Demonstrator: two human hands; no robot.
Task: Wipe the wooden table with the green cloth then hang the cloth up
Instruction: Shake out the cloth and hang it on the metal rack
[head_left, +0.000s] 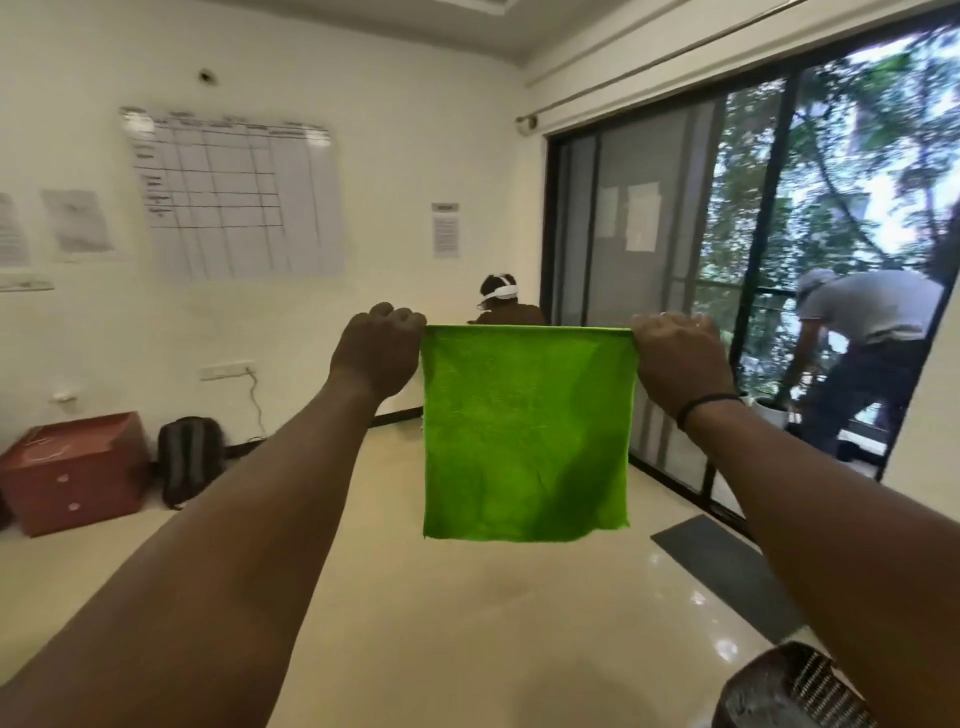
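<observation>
The cloth (525, 431) hung as a flat green square in mid-air at the centre of the scene, stretched by its two top corners. The left hand (376, 351) pinched the left corner and the right hand (678, 358) the right corner, fingers of both closed tight on the hem. Its lower edge fell free, slightly wavy (a sign of soft, light, limp fabric). Such a cloth would likely sag wherever unsupported, so the corners or top hem seemed the best places to hold it for draping over a rail. No wooden table was in view. Beyond lay a pale floor (467, 597), a red box (72, 467) and a backpack (189, 460) far left, and a glass door (649, 291) far right.
</observation>
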